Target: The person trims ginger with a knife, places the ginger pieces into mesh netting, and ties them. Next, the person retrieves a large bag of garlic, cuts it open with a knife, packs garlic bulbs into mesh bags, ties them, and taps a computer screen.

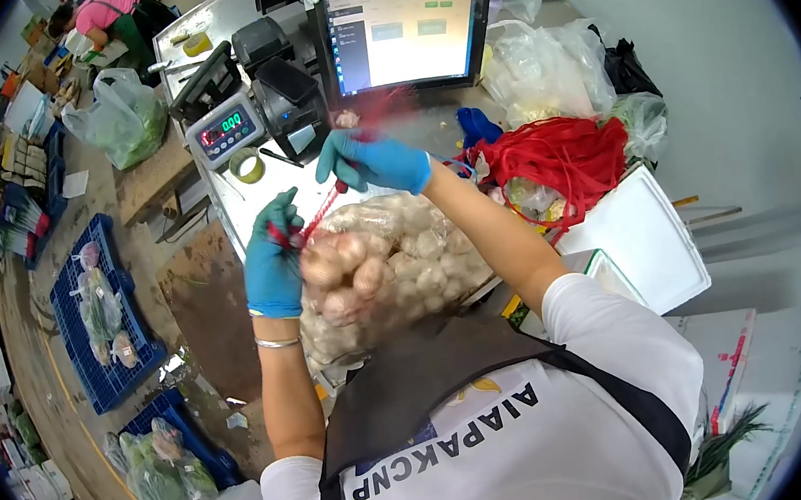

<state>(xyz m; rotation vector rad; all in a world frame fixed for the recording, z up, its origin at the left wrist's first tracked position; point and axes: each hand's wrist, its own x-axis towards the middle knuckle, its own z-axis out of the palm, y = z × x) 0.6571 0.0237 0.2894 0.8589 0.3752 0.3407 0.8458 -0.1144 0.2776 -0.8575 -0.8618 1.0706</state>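
Note:
My left hand (271, 258), in a blue glove, is closed on the gathered red neck of a mesh bag (350, 274) that holds several garlic bulbs. The bulbs hang just to the right of this hand. A twisted red strand of the mesh (322, 211) runs up from there to my right hand (371, 161), also gloved in blue, whose fingers are closed on it. The loose mesh end beyond the right hand is smeared by motion. Below both hands lies a large clear plastic bag (421, 267) full of garlic bulbs, partly covered by the mesh bag.
A scale (225, 132) reading 0.00, a label printer (290, 106), a tape roll (246, 166) and a monitor (404, 33) stand at the table's far side. Red mesh netting (556, 163) and plastic bags (542, 68) lie right. Blue pallets (103, 317) are left; another person (108, 18) bends far left.

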